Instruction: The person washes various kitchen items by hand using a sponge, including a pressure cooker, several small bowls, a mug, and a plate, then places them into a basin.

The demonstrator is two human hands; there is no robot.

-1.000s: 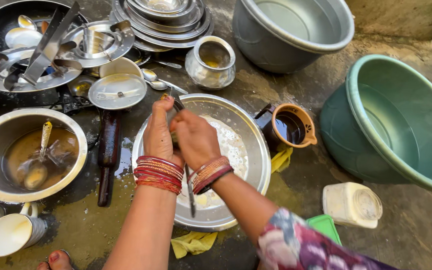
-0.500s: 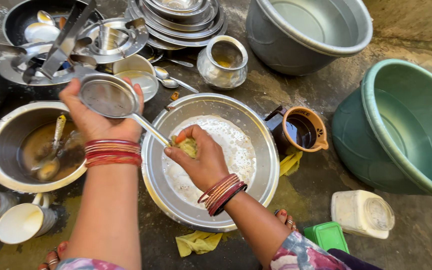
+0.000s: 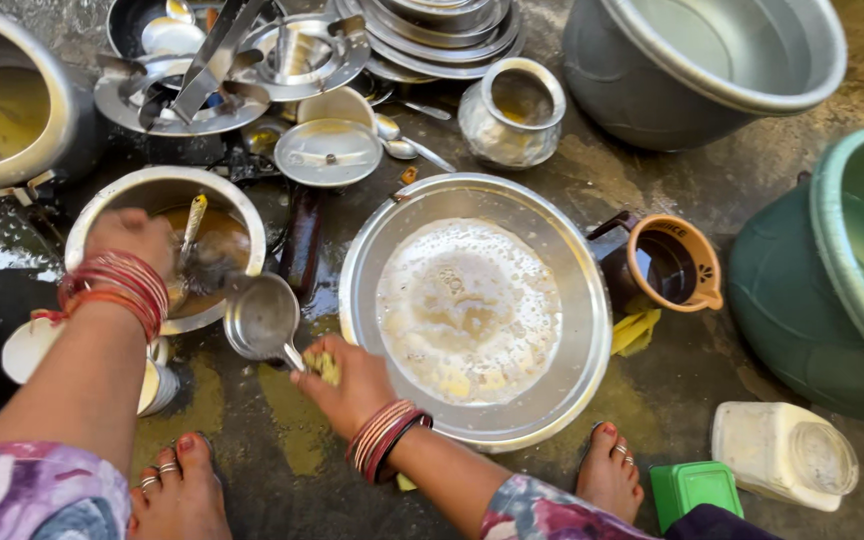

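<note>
My left hand, blurred, is over a steel bowl of brown water with a spoon in it; its fingers are hidden. My right hand is low on the wet floor, closed on a yellow-green scrub pad. It touches the handle end of a small steel strainer, which lies between the bowl and a wide steel basin of foamy water.
Dirty steel plates, a lid, a small pot and a dark rolling pin crowd the back. A brown mug, grey tub, green tub, white jar and green lid stand right. My bare feet are near.
My left hand let go of the strainer and moved down-left over the brown-water bowl. My right hand left the foamy basin and came down to the floor by the strainer. The view shifted left.
</note>
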